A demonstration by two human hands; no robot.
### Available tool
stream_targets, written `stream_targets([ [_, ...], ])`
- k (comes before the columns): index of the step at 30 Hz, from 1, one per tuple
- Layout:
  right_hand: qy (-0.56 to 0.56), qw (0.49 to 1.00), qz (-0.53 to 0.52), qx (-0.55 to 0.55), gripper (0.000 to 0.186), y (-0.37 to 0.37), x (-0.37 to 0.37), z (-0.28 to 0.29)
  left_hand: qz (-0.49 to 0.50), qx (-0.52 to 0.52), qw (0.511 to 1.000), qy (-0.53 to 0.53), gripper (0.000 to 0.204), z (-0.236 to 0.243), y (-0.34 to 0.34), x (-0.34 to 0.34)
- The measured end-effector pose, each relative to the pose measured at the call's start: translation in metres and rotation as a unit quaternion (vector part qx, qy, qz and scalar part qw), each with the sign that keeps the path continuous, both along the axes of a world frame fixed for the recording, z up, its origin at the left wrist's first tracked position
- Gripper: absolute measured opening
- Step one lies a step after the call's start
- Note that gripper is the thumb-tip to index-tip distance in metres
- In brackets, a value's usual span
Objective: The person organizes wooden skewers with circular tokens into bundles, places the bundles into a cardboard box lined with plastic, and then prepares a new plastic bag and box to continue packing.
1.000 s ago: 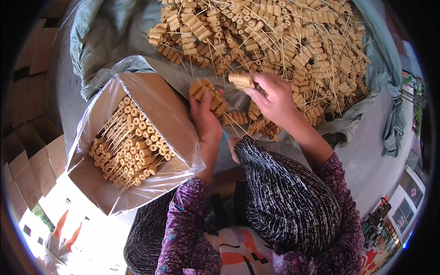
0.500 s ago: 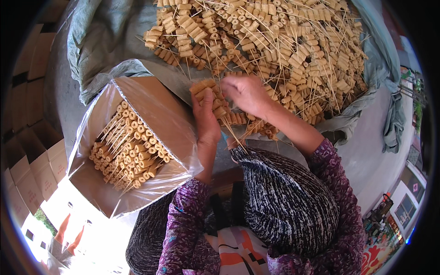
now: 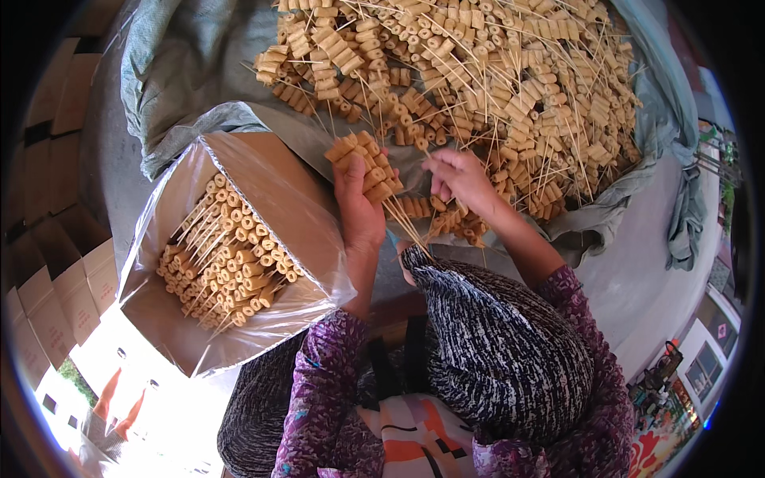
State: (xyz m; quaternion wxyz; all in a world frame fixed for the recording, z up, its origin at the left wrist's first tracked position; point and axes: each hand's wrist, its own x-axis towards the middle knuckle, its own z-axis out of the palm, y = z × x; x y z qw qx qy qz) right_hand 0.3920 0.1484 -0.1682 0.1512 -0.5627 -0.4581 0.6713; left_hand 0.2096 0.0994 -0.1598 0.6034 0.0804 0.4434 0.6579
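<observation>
My left hand [image 3: 356,199] is closed around a small bunch of skewers [image 3: 362,159], tan ring-shaped rolls threaded on thin sticks, whose bare ends point down toward my lap. To its right, my right hand [image 3: 462,182] pinches a thin stick at the near edge of the pile; a tan roll [image 3: 421,143] shows just beyond the fingertips. The large loose pile of skewers [image 3: 510,88] spreads beyond both hands. At the left, a cardboard box [image 3: 275,167] lined with clear plastic holds skewers [image 3: 231,251] packed in rows.
A grey-green cloth [image 3: 183,64] lies under and around the pile. Stacked cardboard boxes [image 3: 60,299] stand at the far left. Another person's legs [image 3: 119,406] show at the lower left. A dark patterned garment [image 3: 502,342] covers my lap.
My right hand has moved right and a little nearer, away from the bunch, and now pinches a stick by the pile. My left hand keeps its hold on the bunch, almost in place.
</observation>
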Motion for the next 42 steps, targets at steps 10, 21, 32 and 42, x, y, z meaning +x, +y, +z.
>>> stream_targets([
  [10, 0.129, 0.990, 0.058, -0.025, 0.027, -0.036, -0.010, 0.018, -0.015, -0.007, 0.992, -0.127, 0.056, -0.005, -0.004, 0.001],
  [21, 0.049, 0.970, 0.232, -0.060, 0.031, -0.025, -0.009, 0.037, -0.118, 0.011, 0.976, -0.185, 0.063, -0.010, -0.011, -0.005],
  [32, -0.392, 0.637, 0.412, 0.520, 0.034, 0.088, -0.051, -0.033, -0.039, -0.021, 0.980, -0.196, 0.060, -0.007, -0.010, -0.002],
  [42, -0.308, 0.681, 0.212, 0.630, 0.025, 0.068, -0.008, 0.019, -0.030, 0.004, 0.976, -0.215, 0.061, -0.009, -0.014, -0.004],
])
